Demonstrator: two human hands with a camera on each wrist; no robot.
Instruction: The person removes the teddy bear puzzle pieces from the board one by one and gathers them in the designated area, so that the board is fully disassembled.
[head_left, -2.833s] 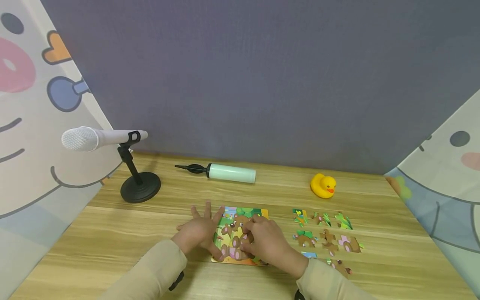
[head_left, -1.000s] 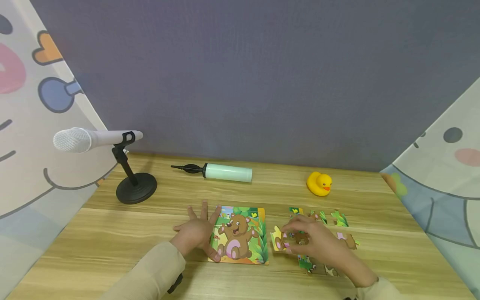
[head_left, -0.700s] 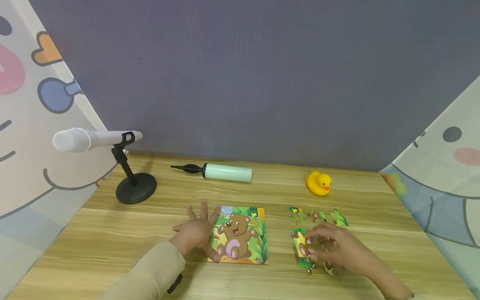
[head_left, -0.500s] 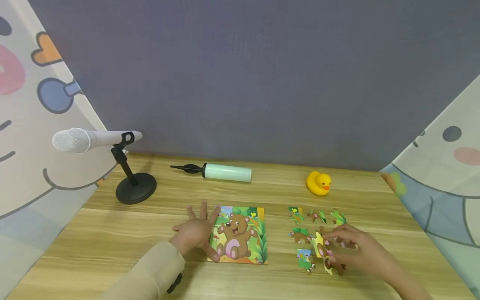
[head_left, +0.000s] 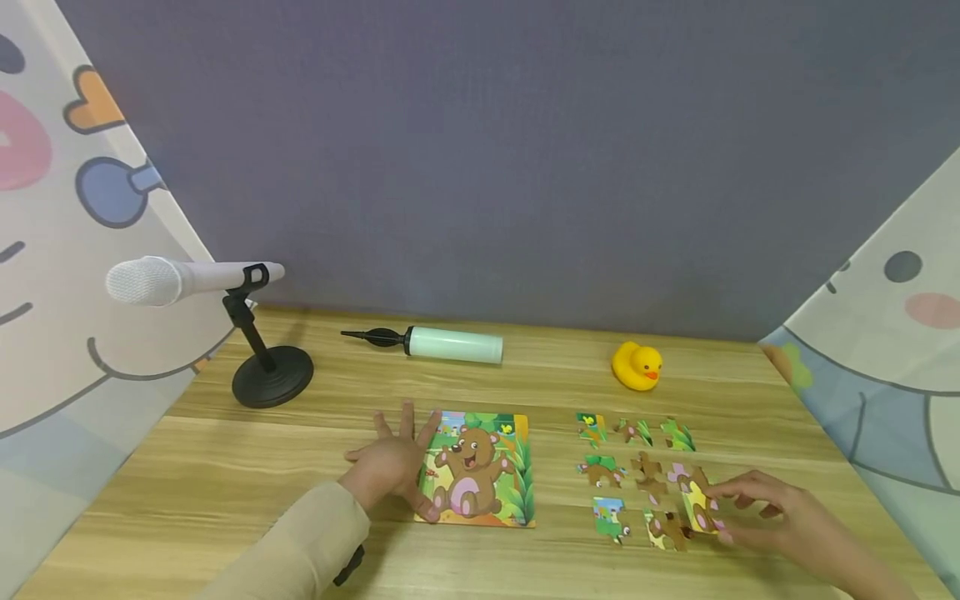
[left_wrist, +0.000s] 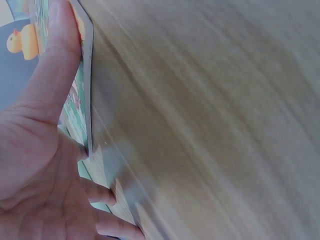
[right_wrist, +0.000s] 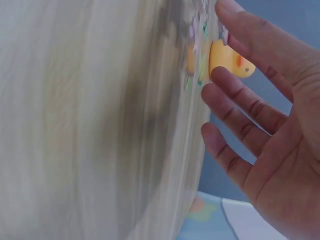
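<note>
My right hand [head_left: 776,517] pinches a jigsaw piece [head_left: 699,505] with brown and yellow on it between thumb and index finger. It holds this piece at the right end of several loose jigsaw pieces, overlapping a pink-and-brown piece [head_left: 678,472]. In the right wrist view the other fingers of the right hand [right_wrist: 280,115] are loosely bent. My left hand [head_left: 390,467] lies with spread fingers at the left edge of a square bear puzzle board [head_left: 472,471]. The left wrist view has the left thumb [left_wrist: 55,65] resting on the board's edge.
Loose pieces lie in rough rows right of the board, among them a green one [head_left: 678,434] and a blue-topped one [head_left: 611,518]. Behind are a yellow rubber duck [head_left: 637,367], a pale green hand pump [head_left: 453,345] and a white microphone [head_left: 195,279] on a black stand [head_left: 272,377].
My right hand has left the board and carried the pinched jigsaw piece rightward, over the loose pieces to their lower right end. The left hand has stayed at the board's left edge.
</note>
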